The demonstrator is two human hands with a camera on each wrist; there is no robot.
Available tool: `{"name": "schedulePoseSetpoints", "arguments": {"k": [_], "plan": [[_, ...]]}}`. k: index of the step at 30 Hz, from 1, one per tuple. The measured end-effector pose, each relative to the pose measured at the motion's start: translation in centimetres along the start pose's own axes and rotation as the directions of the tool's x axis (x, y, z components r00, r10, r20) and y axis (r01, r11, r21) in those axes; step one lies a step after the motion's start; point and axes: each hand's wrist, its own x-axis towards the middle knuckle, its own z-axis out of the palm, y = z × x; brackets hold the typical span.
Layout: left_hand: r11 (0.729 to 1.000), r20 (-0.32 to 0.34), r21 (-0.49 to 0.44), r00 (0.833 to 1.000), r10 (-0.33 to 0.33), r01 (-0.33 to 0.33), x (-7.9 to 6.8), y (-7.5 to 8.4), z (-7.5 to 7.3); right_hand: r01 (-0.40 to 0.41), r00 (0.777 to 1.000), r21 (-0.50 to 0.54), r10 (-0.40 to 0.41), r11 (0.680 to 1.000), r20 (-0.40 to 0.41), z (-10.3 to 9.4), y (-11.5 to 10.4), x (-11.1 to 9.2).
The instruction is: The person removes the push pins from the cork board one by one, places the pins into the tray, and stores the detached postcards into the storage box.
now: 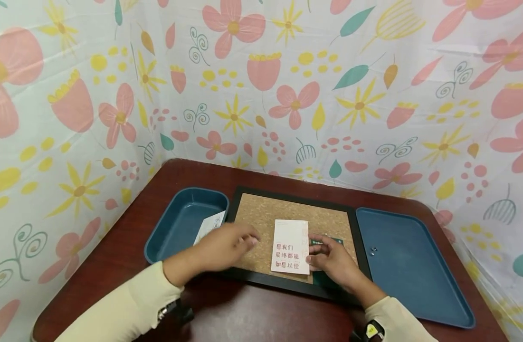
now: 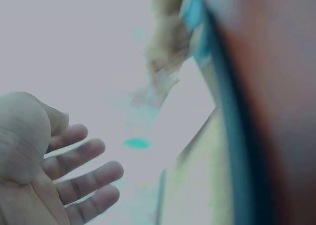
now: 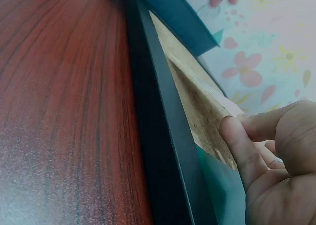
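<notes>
My right hand (image 1: 336, 261) pinches the right edge of a white card (image 1: 291, 242) printed with red Chinese characters. In the right wrist view thumb and fingers meet at the card's edge. The card is held over a black-framed cork board (image 1: 257, 209), on which a dark green card (image 1: 336, 244) lies partly hidden behind the right hand. My left hand (image 1: 220, 244) is to the left of the card and holds nothing; its fingers look relaxed and spread in the left wrist view.
Left of the board stands a deep blue tray (image 1: 158, 228) with another white card (image 1: 211, 223) leaning in it. A flat blue tray (image 1: 415, 266) on the right bears small metallic pieces (image 1: 373, 250). A floral curtain (image 1: 295, 95) hangs behind the dark red table (image 1: 252, 313).
</notes>
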Motion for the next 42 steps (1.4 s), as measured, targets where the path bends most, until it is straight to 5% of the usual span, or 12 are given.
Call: {"name": "schedulePoseSetpoints", "arguments": {"k": [6, 11, 15, 19, 29, 42], "plan": [[0.98, -0.174, -0.093, 0.966, -0.191, 0.176, -0.3, -2.8, -5.4, -0.014, 1.0, 0.035, 0.015, 0.999, -0.017, 0.1, 0.0, -0.1], [0.917, -0.216, -0.097, 0.891, -0.399, 0.387, -1.6, -6.0, -8.8, -0.049, 0.998, 0.041, 0.05, 0.998, -0.034, 0.1, -0.1, -0.1], [0.845, -0.194, -0.1, 0.822, -0.535, 0.526, -2.9, -8.1, -10.7, -0.056, 0.997, 0.046, 0.058, 0.997, -0.052, 0.2, -0.4, 0.3], [0.78, -0.074, -0.121, 0.778, -0.624, 0.614, -4.0, -10.1, -11.7, -0.054, 0.996, 0.063, 0.058, 0.997, -0.065, 0.4, -0.6, 0.4], [0.717, 0.096, -0.222, 0.747, -0.658, 0.66, -5.5, -14.3, -11.1, -0.031, 0.997, 0.09, 0.038, 0.995, -0.072, 1.2, -1.6, 0.5], [0.602, 0.217, -0.337, 0.682, -0.699, 0.724, -5.4, -15.4, -11.6, 0.004, 0.999, 0.161, 0.003, 0.987, -0.043, 3.3, -3.2, 1.2]]}}
